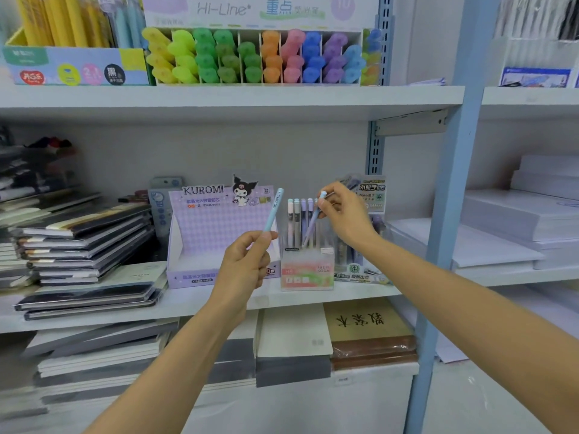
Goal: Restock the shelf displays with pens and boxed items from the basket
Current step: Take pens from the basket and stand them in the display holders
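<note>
My left hand [242, 264] grips a light blue pen [273, 209] by its lower end, holding it upright in front of the purple Kuromi display box [203, 233]. My right hand [343, 211] pinches a purple pen [313, 219] near its top, with the pen's lower end down inside the small pink Fruit Soda pen box [307, 270]. Several other pens [296, 214] stand upright in that box. No basket is in view.
Stacks of notebooks [84, 239] lie on the left of the middle shelf [282, 297]. Packaged refills [369, 198] stand to the right of the pen box. Highlighters [260, 57] fill the upper shelf. A blue upright post [448, 214] divides off shelves of white paper [517, 230].
</note>
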The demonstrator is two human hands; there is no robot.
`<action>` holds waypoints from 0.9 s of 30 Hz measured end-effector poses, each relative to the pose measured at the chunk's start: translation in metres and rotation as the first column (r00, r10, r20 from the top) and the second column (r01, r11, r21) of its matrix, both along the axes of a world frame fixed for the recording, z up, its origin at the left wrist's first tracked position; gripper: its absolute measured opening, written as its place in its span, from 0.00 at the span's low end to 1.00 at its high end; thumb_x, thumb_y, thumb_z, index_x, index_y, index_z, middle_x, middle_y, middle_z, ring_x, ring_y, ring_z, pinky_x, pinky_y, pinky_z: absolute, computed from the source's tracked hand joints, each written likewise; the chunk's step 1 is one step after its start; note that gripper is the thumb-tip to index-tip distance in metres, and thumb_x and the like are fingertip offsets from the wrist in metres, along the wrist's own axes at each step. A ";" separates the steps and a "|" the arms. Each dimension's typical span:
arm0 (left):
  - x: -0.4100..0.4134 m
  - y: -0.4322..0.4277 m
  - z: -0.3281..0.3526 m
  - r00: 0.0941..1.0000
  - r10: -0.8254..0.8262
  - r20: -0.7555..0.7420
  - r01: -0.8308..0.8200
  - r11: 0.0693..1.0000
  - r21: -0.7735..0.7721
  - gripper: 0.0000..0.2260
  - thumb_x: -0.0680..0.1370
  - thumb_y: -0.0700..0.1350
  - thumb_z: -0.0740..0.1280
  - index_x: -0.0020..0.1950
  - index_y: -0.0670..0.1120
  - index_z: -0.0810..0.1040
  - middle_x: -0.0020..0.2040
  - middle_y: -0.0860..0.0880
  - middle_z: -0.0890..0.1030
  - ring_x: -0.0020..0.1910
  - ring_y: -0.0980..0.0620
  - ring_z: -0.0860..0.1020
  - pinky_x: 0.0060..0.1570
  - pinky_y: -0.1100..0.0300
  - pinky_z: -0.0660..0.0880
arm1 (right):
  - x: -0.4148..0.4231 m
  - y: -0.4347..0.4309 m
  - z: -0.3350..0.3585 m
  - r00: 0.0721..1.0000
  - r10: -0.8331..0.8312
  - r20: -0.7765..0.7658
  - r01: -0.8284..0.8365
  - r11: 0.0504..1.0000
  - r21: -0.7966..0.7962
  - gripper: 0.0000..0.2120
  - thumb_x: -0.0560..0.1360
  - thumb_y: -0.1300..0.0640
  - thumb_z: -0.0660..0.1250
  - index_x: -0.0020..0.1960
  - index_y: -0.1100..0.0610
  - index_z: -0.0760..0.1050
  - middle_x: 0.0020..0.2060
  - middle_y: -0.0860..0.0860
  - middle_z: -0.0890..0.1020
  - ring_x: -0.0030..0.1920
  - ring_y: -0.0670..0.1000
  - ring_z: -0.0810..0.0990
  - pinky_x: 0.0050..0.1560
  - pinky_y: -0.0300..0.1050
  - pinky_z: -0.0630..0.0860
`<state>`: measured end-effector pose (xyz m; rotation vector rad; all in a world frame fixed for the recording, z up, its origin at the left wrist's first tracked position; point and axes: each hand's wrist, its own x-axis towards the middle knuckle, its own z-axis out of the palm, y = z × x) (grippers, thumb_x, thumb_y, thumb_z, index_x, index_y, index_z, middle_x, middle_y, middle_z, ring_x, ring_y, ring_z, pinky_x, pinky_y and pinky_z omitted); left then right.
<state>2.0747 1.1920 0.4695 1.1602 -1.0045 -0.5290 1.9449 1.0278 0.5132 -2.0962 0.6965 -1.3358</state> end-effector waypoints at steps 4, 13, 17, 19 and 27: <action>0.006 -0.006 -0.003 0.999 -0.012 -0.033 0.013 1.000 0.019 0.06 0.82 0.45 0.61 0.52 0.45 0.76 0.28 0.54 0.63 0.25 0.57 0.59 0.23 0.68 0.58 | 0.007 -0.006 -0.001 0.997 -0.023 -0.079 0.018 0.998 -0.056 0.01 0.79 0.60 0.64 0.50 0.58 0.74 0.43 0.56 0.84 0.44 0.55 0.83 0.52 0.57 0.79; 0.012 -0.015 -0.008 0.998 0.063 0.008 -0.063 0.998 -0.009 0.07 0.80 0.47 0.65 0.52 0.46 0.81 0.32 0.53 0.72 0.30 0.57 0.68 0.28 0.68 0.66 | 0.018 -0.015 0.000 0.983 -0.085 -0.164 0.049 0.976 -0.211 0.10 0.78 0.58 0.67 0.57 0.54 0.71 0.36 0.52 0.83 0.38 0.52 0.81 0.45 0.54 0.80; 0.013 -0.016 -0.010 0.995 0.100 -0.027 -0.100 0.995 -0.006 0.07 0.78 0.47 0.68 0.52 0.47 0.82 0.32 0.55 0.75 0.31 0.56 0.69 0.29 0.68 0.68 | 0.022 -0.020 -0.003 0.980 -0.132 -0.148 0.091 0.962 -0.258 0.05 0.76 0.58 0.70 0.49 0.53 0.75 0.42 0.49 0.80 0.43 0.49 0.78 0.49 0.50 0.78; 0.013 -0.016 -0.010 0.993 0.114 -0.032 -0.114 0.993 0.002 0.06 0.78 0.46 0.68 0.52 0.47 0.83 0.32 0.56 0.76 0.32 0.56 0.69 0.29 0.68 0.68 | 0.024 -0.024 -0.003 0.956 -0.191 -0.223 0.128 0.954 -0.271 0.04 0.76 0.57 0.69 0.50 0.53 0.78 0.45 0.49 0.77 0.46 0.49 0.76 0.53 0.49 0.76; 0.006 -0.012 -0.006 0.994 0.112 -0.001 -0.112 0.994 0.007 0.05 0.77 0.45 0.69 0.51 0.47 0.84 0.33 0.55 0.76 0.31 0.61 0.71 0.32 0.69 0.68 | 0.006 0.002 0.010 0.987 0.157 -0.046 -0.160 0.985 -0.060 0.11 0.80 0.53 0.62 0.60 0.55 0.77 0.49 0.51 0.80 0.45 0.49 0.81 0.48 0.44 0.78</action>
